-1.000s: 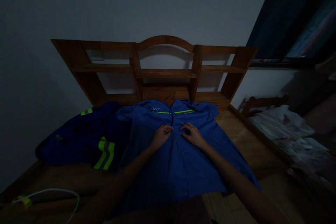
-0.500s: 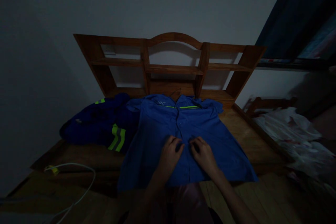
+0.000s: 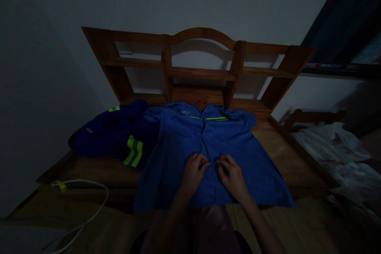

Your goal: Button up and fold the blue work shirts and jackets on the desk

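Note:
A blue short-sleeved work shirt [image 3: 178, 147] lies spread face up on a wooden desk, collar away from me, with a yellow-green stripe and pale lettering across the chest. My left hand [image 3: 195, 168] rests just left of its button placket, thumb and fingers drawn together in a pinch at the cloth. On the other side of the placket, my right hand [image 3: 231, 170] is curled in a similar pinch. The fingertips of both hands meet the shirt front, a small gap apart. Darkness hides whether a button is between them.
To the left lies a dark blue garment [image 3: 110, 135] with reflective bands. A wooden shelf unit [image 3: 202, 73] stands at the back of the desk [image 3: 276, 147]. A white cable [image 3: 101, 186] loops at front left. White plastic bags [image 3: 336, 143] sit at the right near a chair [image 3: 315, 116].
The view has shifted slightly. My left fingertips have moved a little closer to the placket; my right hand stays nearly in place. The shirt lies as before.

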Demonstrator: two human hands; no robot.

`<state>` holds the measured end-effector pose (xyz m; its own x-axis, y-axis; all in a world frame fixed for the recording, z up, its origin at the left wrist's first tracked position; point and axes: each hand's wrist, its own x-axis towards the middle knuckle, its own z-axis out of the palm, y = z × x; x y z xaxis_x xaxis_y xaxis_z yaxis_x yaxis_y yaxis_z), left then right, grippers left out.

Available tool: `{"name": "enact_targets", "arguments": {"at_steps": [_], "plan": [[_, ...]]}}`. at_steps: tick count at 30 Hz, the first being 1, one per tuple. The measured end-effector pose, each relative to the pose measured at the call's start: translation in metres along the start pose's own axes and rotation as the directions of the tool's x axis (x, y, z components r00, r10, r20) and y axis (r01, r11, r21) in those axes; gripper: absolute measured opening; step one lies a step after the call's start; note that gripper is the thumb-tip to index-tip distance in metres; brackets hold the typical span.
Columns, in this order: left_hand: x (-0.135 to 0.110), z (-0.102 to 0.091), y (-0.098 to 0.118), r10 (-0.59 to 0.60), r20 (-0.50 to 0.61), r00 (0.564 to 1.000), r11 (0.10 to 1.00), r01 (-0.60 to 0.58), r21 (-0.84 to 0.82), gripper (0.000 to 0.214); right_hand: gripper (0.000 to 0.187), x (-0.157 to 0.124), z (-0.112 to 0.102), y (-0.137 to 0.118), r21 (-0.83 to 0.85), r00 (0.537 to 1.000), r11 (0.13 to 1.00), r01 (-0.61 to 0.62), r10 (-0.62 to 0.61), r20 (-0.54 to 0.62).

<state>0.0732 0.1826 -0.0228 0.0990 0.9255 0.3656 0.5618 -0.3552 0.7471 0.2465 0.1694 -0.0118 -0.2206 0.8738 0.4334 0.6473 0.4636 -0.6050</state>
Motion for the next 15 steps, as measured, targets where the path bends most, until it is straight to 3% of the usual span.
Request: {"name": "enact_targets", "arguments": {"at_steps": [5,10,15], "plan": [[-0.002,0.002,0.003,0.009,-0.018,1.0,1.0,-0.009,0.026,0.001,0.031,-0.002,0.001,0.0,0.012,1.0,1.0,-0.017,0.017,0.001],[0.003,0.002,0.008,-0.015,-0.037,0.999,0.998,0.013,-0.068,0.005,0.026,0.006,-0.011,0.012,0.292,0.99,0.947,-0.137,0.139,0.013],[0.007,0.011,0.007,-0.111,-0.015,0.994,0.963,0.104,-0.247,0.002,0.024,0.013,-0.028,0.018,0.503,0.973,0.834,-0.23,0.182,0.142]]}}
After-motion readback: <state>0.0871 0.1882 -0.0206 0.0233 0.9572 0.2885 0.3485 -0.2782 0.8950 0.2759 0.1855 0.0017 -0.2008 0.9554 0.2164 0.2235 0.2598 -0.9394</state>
